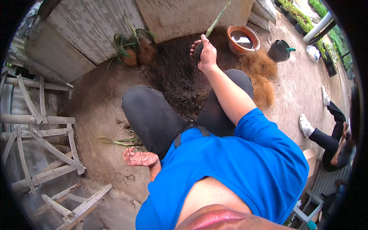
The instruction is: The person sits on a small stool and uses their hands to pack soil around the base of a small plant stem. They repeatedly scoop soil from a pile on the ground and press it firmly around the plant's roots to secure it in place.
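My right hand [208,55] is stretched out beyond my knees, its fingers wrapped around a dark ball of soil [197,49]. A single long green leaf [217,21], like a snake plant's, rises above that hand. Down at my left hip, my left hand [141,157] is turned palm up, soil-smeared and holding nothing. Cut or loose snake plant leaves [119,142] lie on the ground just beyond it, partly hidden by my thigh. A spread of dark soil [184,77] covers the ground between and beyond my knees.
An orange basin [256,46] of dark water stands beyond my right knee, near clumps of brown fibre [261,86] and a black pot [276,53]. Two plants in brown fibre balls [138,54] rest against wall panels. Wooden frames [51,143] stand left; a seated person [335,138] is at right.
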Motion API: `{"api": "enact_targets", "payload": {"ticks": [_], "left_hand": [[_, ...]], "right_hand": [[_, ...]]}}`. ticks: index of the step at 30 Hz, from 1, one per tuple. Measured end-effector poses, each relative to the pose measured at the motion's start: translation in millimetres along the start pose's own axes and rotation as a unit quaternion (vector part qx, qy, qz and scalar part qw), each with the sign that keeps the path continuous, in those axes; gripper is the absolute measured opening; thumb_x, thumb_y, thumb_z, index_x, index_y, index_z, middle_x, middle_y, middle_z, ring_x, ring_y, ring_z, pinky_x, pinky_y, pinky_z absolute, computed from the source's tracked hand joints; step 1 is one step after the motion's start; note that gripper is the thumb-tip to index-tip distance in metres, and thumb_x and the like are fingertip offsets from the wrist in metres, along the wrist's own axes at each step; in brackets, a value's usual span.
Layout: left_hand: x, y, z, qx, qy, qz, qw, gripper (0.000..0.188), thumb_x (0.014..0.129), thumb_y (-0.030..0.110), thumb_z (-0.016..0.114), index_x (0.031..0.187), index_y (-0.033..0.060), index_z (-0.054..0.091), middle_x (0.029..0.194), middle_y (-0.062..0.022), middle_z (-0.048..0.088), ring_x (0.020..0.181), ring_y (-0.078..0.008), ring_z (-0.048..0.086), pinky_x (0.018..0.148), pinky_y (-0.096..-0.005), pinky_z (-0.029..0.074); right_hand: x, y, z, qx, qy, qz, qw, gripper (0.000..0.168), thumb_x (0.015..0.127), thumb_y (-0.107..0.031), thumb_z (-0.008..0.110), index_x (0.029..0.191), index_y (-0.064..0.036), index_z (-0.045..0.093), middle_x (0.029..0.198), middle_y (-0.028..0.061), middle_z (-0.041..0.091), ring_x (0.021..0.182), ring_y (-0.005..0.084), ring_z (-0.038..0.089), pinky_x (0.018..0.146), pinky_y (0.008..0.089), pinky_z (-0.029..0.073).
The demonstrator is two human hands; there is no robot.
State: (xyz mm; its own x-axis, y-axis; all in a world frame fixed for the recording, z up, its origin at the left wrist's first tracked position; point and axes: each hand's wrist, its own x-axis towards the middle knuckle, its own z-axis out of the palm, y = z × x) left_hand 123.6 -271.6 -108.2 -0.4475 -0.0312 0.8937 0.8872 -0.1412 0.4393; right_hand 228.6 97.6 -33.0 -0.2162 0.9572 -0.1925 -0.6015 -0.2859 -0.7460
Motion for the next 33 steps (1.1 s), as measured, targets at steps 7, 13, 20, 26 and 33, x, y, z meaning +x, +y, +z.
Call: {"api": "enact_targets", "payload": {"ticks": [7,13,20,26,33], "left_hand": [[25.8,-1.2,61.6,-0.119,0.124,-0.091,0.981,0.054,0.091,0.049,0.019,0.114,0.0043,0.037,0.117,-0.0134,0.04,0.109,-0.0266,0.04,0.079,-0.0401,0.042],[67.0,29.0,108.0,-0.222,0.114,-0.061,0.966,0.056,0.09,0.053,0.02,0.114,0.0068,0.039,0.113,-0.0147,0.042,0.104,-0.0261,0.042,0.079,-0.0414,0.042],[113.9,18.7,163.7,-0.272,0.148,0.049,0.949,0.057,0.089,0.053,0.02,0.11,0.0044,0.042,0.101,-0.018,0.047,0.092,-0.0276,0.047,0.07,-0.042,0.044],[184.1,-13.0,165.5,-0.322,0.18,0.11,0.923,0.056,0.088,0.056,0.023,0.1,0.0063,0.046,0.099,-0.0156,0.049,0.091,-0.0273,0.047,0.069,-0.042,0.042],[193.1,-38.4,78.4,-0.323,0.095,0.121,0.934,0.055,0.087,0.056,0.027,0.1,0.0062,0.048,0.098,-0.0147,0.05,0.091,-0.0295,0.049,0.07,-0.0431,0.04]], "right_hand": [[2.9,-2.2,-4.7,0.013,-0.007,-0.005,1.0,0.034,0.085,-0.035,0.056,0.075,-0.004,0.051,0.064,0.0089,0.054,0.051,0.0168,0.053,0.045,0.0302,0.045],[4.0,-1.8,-3.4,-0.009,-0.002,-0.004,1.0,0.032,0.085,-0.036,0.056,0.076,-0.005,0.052,0.066,0.0093,0.056,0.054,0.0191,0.055,0.049,0.0326,0.047],[14.6,-1.4,-4.5,0.02,0.018,0.019,0.999,0.032,0.085,-0.035,0.056,0.079,-0.004,0.052,0.066,0.0098,0.055,0.054,0.0203,0.055,0.049,0.0328,0.047],[24.1,-2.0,-10.2,0.027,0.041,0.037,0.998,0.033,0.084,-0.037,0.055,0.079,-0.004,0.051,0.067,0.0099,0.055,0.055,0.0211,0.055,0.049,0.0337,0.047],[18.3,0.0,2.6,0.039,0.019,0.06,0.997,0.029,0.085,-0.036,0.055,0.079,-0.008,0.05,0.067,0.0076,0.053,0.056,0.0206,0.053,0.05,0.0334,0.045]]}}
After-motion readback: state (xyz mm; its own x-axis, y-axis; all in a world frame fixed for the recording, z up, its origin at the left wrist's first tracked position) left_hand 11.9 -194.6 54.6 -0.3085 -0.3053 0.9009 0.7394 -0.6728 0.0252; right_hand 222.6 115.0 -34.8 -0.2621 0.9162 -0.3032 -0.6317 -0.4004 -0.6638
